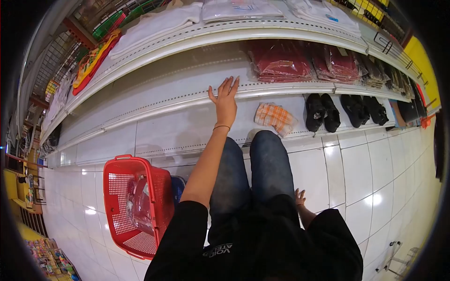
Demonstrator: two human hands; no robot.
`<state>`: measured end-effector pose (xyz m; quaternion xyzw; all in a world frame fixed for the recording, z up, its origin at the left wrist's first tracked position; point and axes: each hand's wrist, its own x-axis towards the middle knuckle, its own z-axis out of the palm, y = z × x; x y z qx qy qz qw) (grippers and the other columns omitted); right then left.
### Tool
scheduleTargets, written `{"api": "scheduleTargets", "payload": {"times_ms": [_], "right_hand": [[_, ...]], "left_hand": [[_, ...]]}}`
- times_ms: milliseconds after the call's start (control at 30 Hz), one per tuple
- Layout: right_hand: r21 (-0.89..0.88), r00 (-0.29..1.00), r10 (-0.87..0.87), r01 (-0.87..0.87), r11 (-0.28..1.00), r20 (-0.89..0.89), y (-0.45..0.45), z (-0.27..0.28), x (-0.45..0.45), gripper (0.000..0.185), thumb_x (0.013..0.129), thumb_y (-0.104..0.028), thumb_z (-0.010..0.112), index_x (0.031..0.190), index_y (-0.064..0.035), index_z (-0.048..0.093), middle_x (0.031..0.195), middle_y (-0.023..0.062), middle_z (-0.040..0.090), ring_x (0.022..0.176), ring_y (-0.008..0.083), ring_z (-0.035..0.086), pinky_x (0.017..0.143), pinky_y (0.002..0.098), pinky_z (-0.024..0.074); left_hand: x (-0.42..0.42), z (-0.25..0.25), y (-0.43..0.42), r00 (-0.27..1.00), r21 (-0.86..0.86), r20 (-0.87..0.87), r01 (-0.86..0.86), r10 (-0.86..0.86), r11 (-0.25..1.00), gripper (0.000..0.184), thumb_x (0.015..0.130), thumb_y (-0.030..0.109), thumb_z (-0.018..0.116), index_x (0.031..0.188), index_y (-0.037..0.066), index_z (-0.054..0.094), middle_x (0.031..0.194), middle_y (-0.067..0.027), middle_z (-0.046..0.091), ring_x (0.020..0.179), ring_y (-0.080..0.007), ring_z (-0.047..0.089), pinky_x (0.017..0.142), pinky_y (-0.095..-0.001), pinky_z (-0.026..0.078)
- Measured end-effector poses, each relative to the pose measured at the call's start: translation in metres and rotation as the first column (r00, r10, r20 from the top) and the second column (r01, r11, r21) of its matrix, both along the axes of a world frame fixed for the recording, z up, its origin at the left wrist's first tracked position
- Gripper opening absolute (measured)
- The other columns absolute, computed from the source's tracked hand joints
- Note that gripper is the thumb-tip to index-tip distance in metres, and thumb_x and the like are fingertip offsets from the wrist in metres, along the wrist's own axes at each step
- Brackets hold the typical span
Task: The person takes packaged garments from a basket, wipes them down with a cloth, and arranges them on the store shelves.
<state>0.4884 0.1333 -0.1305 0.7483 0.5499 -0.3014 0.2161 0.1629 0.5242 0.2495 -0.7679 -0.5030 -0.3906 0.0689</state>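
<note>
My left hand point(226, 103) reaches forward with its fingers spread, their tips at the front edge of the middle shelf point(173, 104). It holds nothing. Low at my right side, my right hand point(300, 197) shows beside my thigh, fingers apart and nothing in them; whether it touches the floor I cannot tell. To the right of my left hand, a folded orange-and-white checked cloth point(274, 118) lies on the bottom shelf. Stacks of dark red garments in clear plastic point(281, 63) sit on the middle shelf.
A red plastic basket point(161, 196) with plastic-wrapped items point(139, 203) stands on the tiled floor at my left. Pairs of black shoes point(323, 112) rest on the bottom shelf at the right. White folded garments point(159, 28) and a red-and-yellow one point(97, 58) lie on the top shelf.
</note>
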Motion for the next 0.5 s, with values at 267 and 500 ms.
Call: {"api": "scheduleTargets", "payload": {"times_ms": [267,500], "right_hand": [[0.911,0.946,-0.012,0.315,0.265,-0.323,0.209,0.192,-0.022,0.026,0.084,-0.014,0.057,0.104,0.0014,0.055,0.108,0.0207,0.053,0.106,0.0351,0.047,0.092,0.0377,0.0361],[0.88,0.787,0.569,-0.072,0.47,-0.239,0.376,0.278,-0.078,0.031,0.075,-0.008,0.061,0.105,-0.0053,0.058,0.11,0.0136,0.055,0.105,0.0331,0.05,0.09,0.0364,0.0404]], "left_hand": [[-0.006,0.015,-0.034,0.982,-0.199,0.139,0.152,-0.126,0.968,0.061,0.073,0.007,0.057,0.131,0.013,0.039,0.138,-0.0113,0.034,0.132,-0.0316,0.021,0.105,-0.0571,0.006],[-0.079,0.085,-0.245,0.633,-0.332,0.774,0.447,-0.031,0.83,0.037,0.083,0.006,0.052,0.119,0.005,0.049,0.119,-0.0141,0.051,0.115,-0.0276,0.047,0.097,-0.034,0.035]]}}
